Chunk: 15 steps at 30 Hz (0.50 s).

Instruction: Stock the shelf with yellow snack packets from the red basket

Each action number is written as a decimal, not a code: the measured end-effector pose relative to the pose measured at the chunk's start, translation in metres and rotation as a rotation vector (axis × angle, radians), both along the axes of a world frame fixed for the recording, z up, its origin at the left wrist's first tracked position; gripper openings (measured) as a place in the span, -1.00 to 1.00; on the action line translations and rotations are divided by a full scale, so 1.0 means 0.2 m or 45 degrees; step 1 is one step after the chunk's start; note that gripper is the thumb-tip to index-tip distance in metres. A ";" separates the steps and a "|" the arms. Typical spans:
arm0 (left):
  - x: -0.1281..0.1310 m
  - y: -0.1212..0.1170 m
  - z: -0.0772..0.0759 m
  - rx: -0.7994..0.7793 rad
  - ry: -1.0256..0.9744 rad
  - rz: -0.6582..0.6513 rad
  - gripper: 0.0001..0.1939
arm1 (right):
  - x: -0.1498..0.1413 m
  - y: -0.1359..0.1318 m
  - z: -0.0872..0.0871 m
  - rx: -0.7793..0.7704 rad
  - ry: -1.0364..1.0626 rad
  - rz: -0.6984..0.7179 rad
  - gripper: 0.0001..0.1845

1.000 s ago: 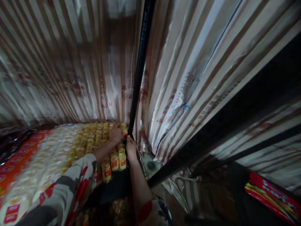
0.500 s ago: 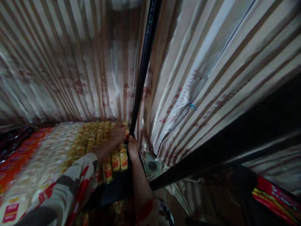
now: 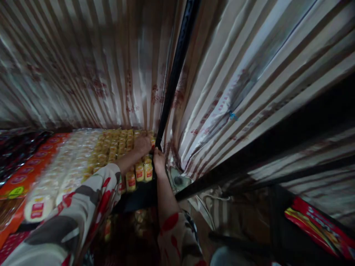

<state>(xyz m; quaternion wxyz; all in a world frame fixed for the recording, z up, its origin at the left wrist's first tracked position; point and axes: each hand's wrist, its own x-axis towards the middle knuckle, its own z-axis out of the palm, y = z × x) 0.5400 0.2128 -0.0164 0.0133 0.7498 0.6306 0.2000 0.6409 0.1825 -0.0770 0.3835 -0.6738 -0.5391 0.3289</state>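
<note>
"Starting nearest, what shows?"

"Patterned sleeves, then a black shelf bearing rows of yellow packets."

"And the hands?"

"The right hand is beside the packets' right end, near a black pole; I can't tell its finger spread or hold. Farther back, the left hand bends over the packets, its fingers likewise unclear."

"Beyond?"

"Striped cloth."

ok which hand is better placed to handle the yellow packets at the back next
Probably the left: the left hand is over the back of the yellow packets, while the right hand is at their right edge, by the black pole.
</note>
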 end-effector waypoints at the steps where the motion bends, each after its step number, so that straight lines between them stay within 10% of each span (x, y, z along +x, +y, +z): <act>1: 0.00 -0.03 0.01 0.009 -0.019 0.011 -0.56 | 0.00 -0.02 0.02 0.007 0.010 -0.021 -0.45; 9: -0.02 -0.45 0.02 -0.037 -0.316 -0.099 -0.73 | 0.01 -0.26 0.12 0.273 0.163 -0.039 -0.57; 15: -0.09 -0.96 -0.08 -0.037 -0.624 -0.251 -0.75 | -0.06 -0.72 0.10 0.490 0.407 0.072 -0.63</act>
